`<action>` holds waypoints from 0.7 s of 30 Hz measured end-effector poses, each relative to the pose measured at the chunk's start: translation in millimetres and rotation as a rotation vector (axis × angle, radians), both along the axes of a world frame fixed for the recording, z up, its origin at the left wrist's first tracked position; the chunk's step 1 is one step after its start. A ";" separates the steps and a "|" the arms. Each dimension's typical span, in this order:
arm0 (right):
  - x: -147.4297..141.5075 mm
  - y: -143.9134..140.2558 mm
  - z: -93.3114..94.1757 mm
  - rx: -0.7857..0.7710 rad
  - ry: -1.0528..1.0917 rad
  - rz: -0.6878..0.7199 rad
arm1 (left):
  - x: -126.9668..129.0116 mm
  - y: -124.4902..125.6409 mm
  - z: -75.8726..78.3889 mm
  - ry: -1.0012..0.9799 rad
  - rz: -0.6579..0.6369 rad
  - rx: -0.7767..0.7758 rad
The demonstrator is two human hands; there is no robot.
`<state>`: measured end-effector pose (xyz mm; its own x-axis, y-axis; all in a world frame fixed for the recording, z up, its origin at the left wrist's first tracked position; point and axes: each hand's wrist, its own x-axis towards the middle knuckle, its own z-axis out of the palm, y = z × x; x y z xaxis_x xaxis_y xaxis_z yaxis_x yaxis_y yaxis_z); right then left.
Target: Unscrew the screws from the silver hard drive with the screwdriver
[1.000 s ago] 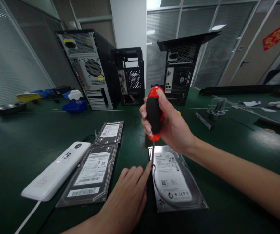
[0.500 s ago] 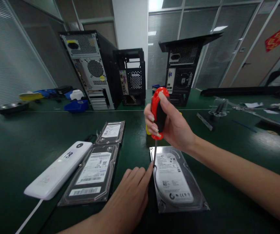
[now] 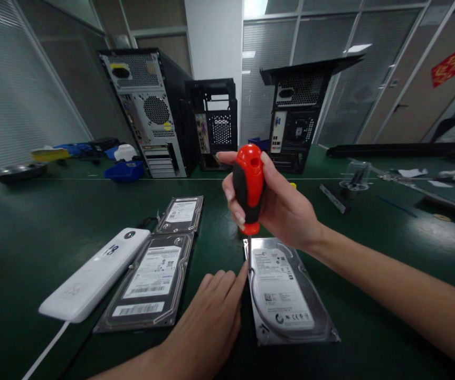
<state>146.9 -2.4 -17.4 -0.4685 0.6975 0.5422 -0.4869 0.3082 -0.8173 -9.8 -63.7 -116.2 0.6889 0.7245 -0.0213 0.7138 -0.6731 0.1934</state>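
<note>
A screwdriver (image 3: pixel 250 187) with a stubby red and black handle stands nearly upright in my right hand (image 3: pixel 286 206). My thumb and lower fingers wrap its handle, while the index finger sticks out to the left behind it. The shaft reaches down to the left edge of a hard drive (image 3: pixel 281 287), which lies flat with its white label up. Palm down on the table, my left hand (image 3: pixel 211 311) has its fingers stretched forward. Its index fingertip touches the drive's left edge beside the screwdriver tip. The tip itself is too small to make out.
Left of my hands lie two more hard drives (image 3: pixel 148 311) (image 3: pixel 172 224) and a white power strip (image 3: pixel 93 274) with a cord. Computer cases (image 3: pixel 176 111) (image 3: pixel 301 116) stand at the back. A blue bin (image 3: pixel 124 172) sits left; a clear cup (image 3: pixel 356 177) stands right.
The screwdriver handle has turned and shifted slightly left with my right hand. My right index finger has straightened away from it. My left hand and the hard drive stay in place.
</note>
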 end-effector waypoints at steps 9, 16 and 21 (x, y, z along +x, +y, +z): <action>-3.0 -2.3 0.5 0.043 0.004 -0.077 | 0.3 -0.2 -0.6 0.038 0.010 -0.002; 3.6 3.8 2.1 0.149 -0.035 -0.133 | 1.5 0.3 2.1 0.042 0.017 -0.029; 8.5 6.3 5.2 0.185 -0.069 -0.097 | -0.7 -1.8 1.0 0.010 0.011 -0.015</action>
